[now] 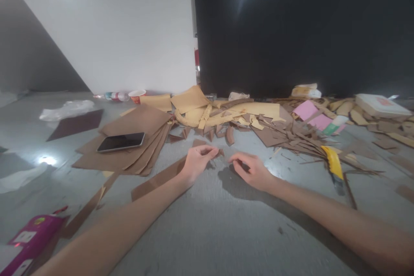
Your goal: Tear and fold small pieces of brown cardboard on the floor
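Observation:
My left hand [198, 160] reaches out over the grey floor with thumb and fingers pinched on a small brown cardboard piece [221, 152]. Under its wrist lies a long brown cardboard strip [155, 181]. My right hand [250, 169] rests just to the right, fingers curled toward the palm, a short gap from the left hand; nothing shows clearly in it. Small brown cardboard scraps [207, 133] lie on the floor just beyond both hands.
A stack of brown cardboard sheets [129, 142] with a black phone [120, 142] on top lies at left. A yellow utility knife [334, 167] lies at right. A heap of cardboard offcuts [258, 116] runs along the wall, with pink paper [312, 114]. A magenta box [29, 237] sits bottom left.

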Tool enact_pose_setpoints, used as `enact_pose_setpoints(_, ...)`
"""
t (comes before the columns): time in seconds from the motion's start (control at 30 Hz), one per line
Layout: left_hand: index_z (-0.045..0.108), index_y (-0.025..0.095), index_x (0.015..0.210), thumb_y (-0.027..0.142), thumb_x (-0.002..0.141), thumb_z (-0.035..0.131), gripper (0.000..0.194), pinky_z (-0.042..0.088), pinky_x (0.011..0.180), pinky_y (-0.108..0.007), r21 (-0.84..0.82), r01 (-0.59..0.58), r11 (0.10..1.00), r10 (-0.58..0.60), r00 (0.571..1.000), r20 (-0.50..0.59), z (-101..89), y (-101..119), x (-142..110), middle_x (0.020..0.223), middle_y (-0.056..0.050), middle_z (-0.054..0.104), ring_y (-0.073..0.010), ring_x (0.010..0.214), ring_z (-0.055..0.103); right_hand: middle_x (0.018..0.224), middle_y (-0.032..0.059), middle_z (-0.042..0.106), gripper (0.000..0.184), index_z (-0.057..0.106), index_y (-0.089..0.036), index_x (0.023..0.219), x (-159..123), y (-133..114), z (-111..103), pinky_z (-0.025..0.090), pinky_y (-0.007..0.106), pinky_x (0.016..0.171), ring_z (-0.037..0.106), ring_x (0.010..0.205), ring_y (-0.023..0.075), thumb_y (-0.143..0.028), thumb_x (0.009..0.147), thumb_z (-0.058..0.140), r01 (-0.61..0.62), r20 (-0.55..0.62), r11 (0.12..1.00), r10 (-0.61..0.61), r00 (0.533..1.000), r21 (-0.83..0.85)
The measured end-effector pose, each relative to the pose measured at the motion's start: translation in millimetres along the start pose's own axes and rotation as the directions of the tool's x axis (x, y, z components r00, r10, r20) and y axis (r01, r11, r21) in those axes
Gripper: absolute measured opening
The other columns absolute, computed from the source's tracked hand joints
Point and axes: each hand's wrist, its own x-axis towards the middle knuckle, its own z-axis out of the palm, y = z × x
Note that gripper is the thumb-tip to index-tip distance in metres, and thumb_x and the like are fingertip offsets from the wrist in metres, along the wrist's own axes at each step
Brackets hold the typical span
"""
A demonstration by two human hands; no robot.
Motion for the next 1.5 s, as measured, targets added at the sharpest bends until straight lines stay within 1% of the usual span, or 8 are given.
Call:
enact_pose_setpoints(0.13,0.081,0.017,0.084,0.048,0.082,0.081,0.031,0.056,0.077,-0.032,0.119,-0.042,0.992,0.028,0.993,0.112,2.3,6,-7,0.087,-0.008,0.081,-0.0222,0.081,0.073,0.075,-0.0005,0.062,0.023,0.063,-0.022,0.097,4,-3,-1,0.042,0.027,0.060,0.055,0.065,0.0150,-0.040,0.105,0.052,-0.115,0.037,0.993,0.115,0.993,0.001)
enact_pose_setpoints(0.27,0.081,0.019,0.084,0.044,0.087,0.077,0.026,0.055,0.077,-0.030,0.238,-0.126,0.963,0.076,0.975,0.209,5.2,10,-13,0.083,-0.005,0.080,-0.0215,0.081,0.073,0.074,0.0006,0.061,0.033,0.062,-0.021,0.083,7,2,2,0.040,0.028,0.063,0.054,0.069,0.0163,-0.046,0.105,0.053,-0.049,0.101,0.996,0.057,0.993,-0.075)
enact_pose_setpoints(0.53,0.078,0.020,0.091,0.043,0.093,0.070,0.025,0.053,0.077,-0.028,0.272,-0.184,0.944,0.117,0.962,0.246,8.5,13,-16,0.087,-0.004,0.078,-0.0202,0.084,0.072,0.065,-0.0019,0.054,0.043,0.055,-0.021,0.074,5,13,6,0.036,0.026,0.060,0.048,0.061,0.0139,-0.050,0.105,0.052,-0.044,0.056,0.996,0.048,0.997,-0.076)
enact_pose_setpoints(0.63,0.076,0.020,0.102,0.040,0.097,0.066,0.023,0.052,0.080,-0.029,0.297,-0.213,0.931,0.127,0.950,0.285,10.0,15,-16,0.095,-0.005,0.078,-0.0197,0.088,0.072,0.063,-0.0028,0.051,0.046,0.052,-0.021,0.071,6,11,4,0.035,0.025,0.058,0.046,0.060,0.0132,-0.053,0.104,0.052,-0.095,0.024,0.995,0.096,0.995,-0.024)
enact_pose_setpoints(0.73,0.076,0.020,0.103,0.038,0.099,0.062,0.023,0.051,0.080,-0.029,0.324,-0.236,0.916,0.128,0.938,0.322,10.4,14,-17,0.094,-0.004,0.078,-0.0191,0.088,0.071,0.063,-0.0029,0.051,0.047,0.052,-0.021,0.071,7,6,3,0.035,0.025,0.056,0.045,0.060,0.0129,-0.054,0.103,0.052,-0.141,0.018,0.990,0.140,0.990,0.021)
enact_pose_setpoints(1.07,0.074,0.020,0.096,0.039,0.101,0.060,0.024,0.050,0.077,-0.028,0.349,-0.249,0.903,0.134,0.937,0.324,10.9,16,-19,0.090,-0.003,0.077,-0.0190,0.085,0.070,0.063,-0.0028,0.050,0.046,0.052,-0.021,0.071,10,0,0,0.035,0.024,0.055,0.044,0.060,0.0130,-0.054,0.102,0.053,-0.176,0.003,0.983,0.176,0.984,0.045)
enact_pose_setpoints(1.3,0.073,0.019,0.086,0.038,0.101,0.058,0.029,0.048,0.074,-0.027,0.332,-0.225,0.916,0.114,0.940,0.323,8.8,9,-19,0.082,-0.002,0.076,-0.0177,0.079,0.068,0.063,-0.0029,0.050,0.045,0.053,-0.021,0.071,9,0,0,0.034,0.025,0.055,0.045,0.060,0.0130,-0.053,0.102,0.054,-0.186,0.025,0.981,0.185,0.982,0.054)
enact_pose_setpoints(1.5,0.074,0.019,0.087,0.042,0.102,0.056,0.033,0.047,0.070,-0.027,0.359,-0.218,0.908,0.096,0.940,0.326,9.5,11,-19,0.081,-0.003,0.075,-0.0175,0.074,0.066,0.065,-0.0022,0.052,0.044,0.055,-0.021,0.072,9,1,1,0.035,0.025,0.056,0.046,0.062,0.0136,-0.051,0.103,0.054,-0.150,0.015,0.989,0.149,0.989,0.018)
